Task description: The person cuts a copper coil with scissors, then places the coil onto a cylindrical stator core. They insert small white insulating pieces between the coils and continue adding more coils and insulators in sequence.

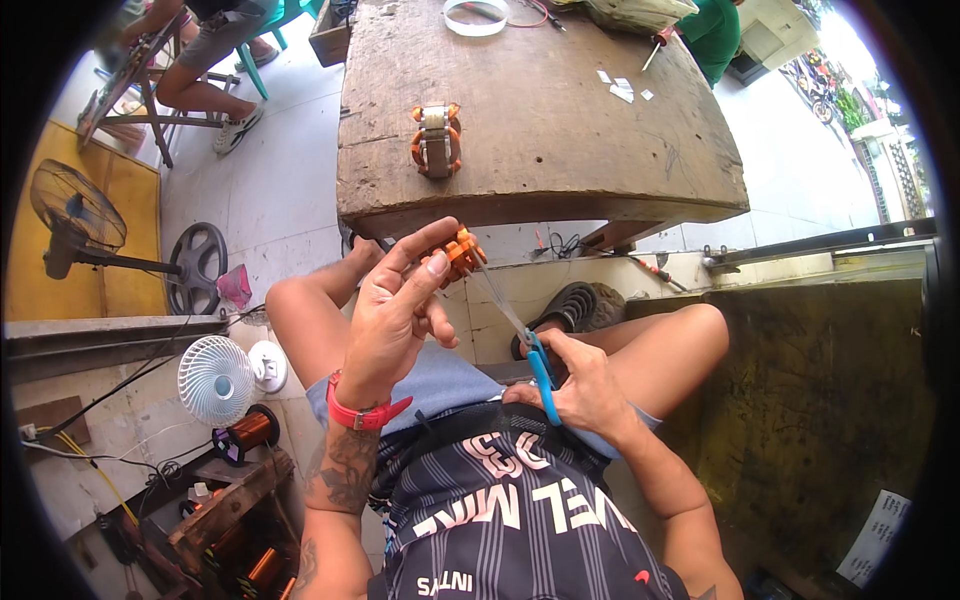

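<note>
My left hand (388, 305) is raised over my lap, its thumb and index finger closed on a small orange coil-like piece (463, 252). In my right hand (590, 388) are scissors (543, 372) with blue handles, my fingers wrapped round the loops. Their metal blades reach up to the orange piece and seem to touch it; the exact contact is too small to make out. Beyond my hands, a ring-shaped motor stator (437, 150) with orange windings stands on the near left part of the wooden table (560, 130).
The table bears a white ring (475, 17), a screwdriver (657, 45) and paper scraps (622, 90). To the left are a black fan (80, 225), a small white fan (216, 380) and a copper wire spool (247, 434). Other people sit at the far left and far right.
</note>
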`<state>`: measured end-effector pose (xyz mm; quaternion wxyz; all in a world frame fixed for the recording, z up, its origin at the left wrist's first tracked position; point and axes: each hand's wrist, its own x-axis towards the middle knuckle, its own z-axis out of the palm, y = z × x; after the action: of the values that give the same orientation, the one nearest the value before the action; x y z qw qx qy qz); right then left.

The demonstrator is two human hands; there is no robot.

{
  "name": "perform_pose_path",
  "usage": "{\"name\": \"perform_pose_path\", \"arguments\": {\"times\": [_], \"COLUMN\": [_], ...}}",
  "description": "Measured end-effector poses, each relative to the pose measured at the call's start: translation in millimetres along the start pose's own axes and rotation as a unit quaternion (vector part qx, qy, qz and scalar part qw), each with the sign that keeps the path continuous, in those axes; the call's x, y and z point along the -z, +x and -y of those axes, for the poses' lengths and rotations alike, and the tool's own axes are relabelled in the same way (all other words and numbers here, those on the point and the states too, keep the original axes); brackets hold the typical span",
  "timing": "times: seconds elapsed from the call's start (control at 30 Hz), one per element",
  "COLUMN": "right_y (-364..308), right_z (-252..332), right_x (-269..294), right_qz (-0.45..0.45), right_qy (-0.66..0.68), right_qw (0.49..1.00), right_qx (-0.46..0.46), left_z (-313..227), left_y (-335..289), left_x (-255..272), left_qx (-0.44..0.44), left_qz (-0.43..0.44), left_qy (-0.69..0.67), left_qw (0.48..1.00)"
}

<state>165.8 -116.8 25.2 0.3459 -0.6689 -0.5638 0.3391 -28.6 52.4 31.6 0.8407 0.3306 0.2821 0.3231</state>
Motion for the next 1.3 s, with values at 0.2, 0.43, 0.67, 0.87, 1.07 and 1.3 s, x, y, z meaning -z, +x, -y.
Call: {"name": "perform_pose_path", "arguments": {"times": [0.2, 0.43, 0.67, 0.87, 1.07, 1.3], "right_y": [-4.6, -5.8, -5.7, 0.2, 7.6, 8.5], "right_z": [-2.1, -5.2, -8.3, -6.2, -1.3, 3.7], "right_x": [-7.1, -7.9, -10.6, -8.8, -5.0, -5.2], "right_qz": [0.017, 0.013, 0.007, 0.012, 0.041, 0.089], "right_qy": [-0.030, -0.018, -0.006, 0.011, 0.056, 0.138], "right_qw": [0.999, 1.000, 1.000, 1.000, 0.997, 0.977], "right_qx": [-0.006, -0.021, -0.029, -0.018, -0.033, -0.134], "left_z": [-2.9, -2.8, -2.3, -0.1, -0.1, 0.0], "left_y": [-1.3, -2.1, -3.5, -7.0, -12.6, -15.4], "left_x": [3.9, 5.9, 4.3, -1.6, -8.8, -8.2], "left_qx": [-0.011, -0.006, 0.000, 0.009, 0.005, -0.003], "left_qz": [0.018, 0.029, 0.022, 0.032, 0.040, 0.030], "left_qy": [-0.014, -0.026, 0.034, 0.057, 0.088, 0.093], "left_qw": [1.000, 0.999, 0.999, 0.998, 0.995, 0.995]}}
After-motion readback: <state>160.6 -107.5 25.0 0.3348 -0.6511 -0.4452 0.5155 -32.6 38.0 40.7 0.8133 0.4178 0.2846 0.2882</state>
